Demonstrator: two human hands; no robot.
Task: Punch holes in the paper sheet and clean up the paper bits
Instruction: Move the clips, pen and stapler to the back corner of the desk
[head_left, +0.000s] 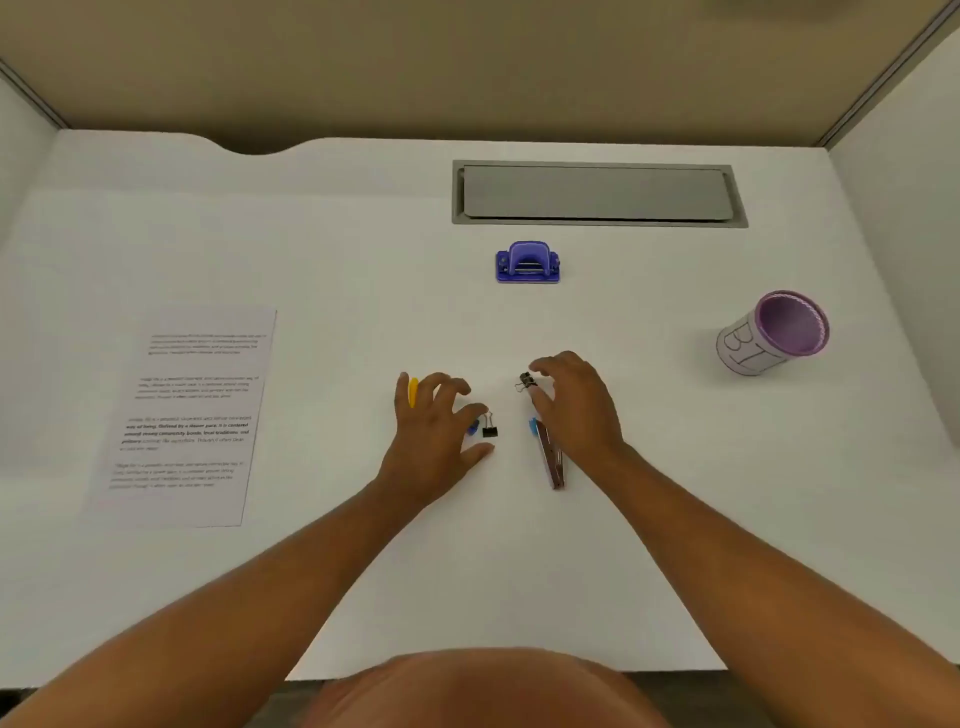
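Observation:
The printed paper sheet (187, 415) lies flat on the left of the white desk (337, 260). A purple-blue hole punch (527, 262) stands at the middle back, beyond both hands. My left hand (436, 431) hovers palm down with loosely curled fingers over a yellow piece (413, 392), a blue piece (472, 427) and a black binder clip (489, 428). My right hand (576, 405) is also palm down, with its index finger and thumb on either side of a second binder clip (525, 382). Neither hand plainly grips anything.
A brown metal stapler-like tool (551, 460) with a blue piece (533, 426) at its tip lies beside my right hand. A purple-lined cup (774, 332) stands at the right. A grey cable hatch (597, 193) is set into the desk at the back.

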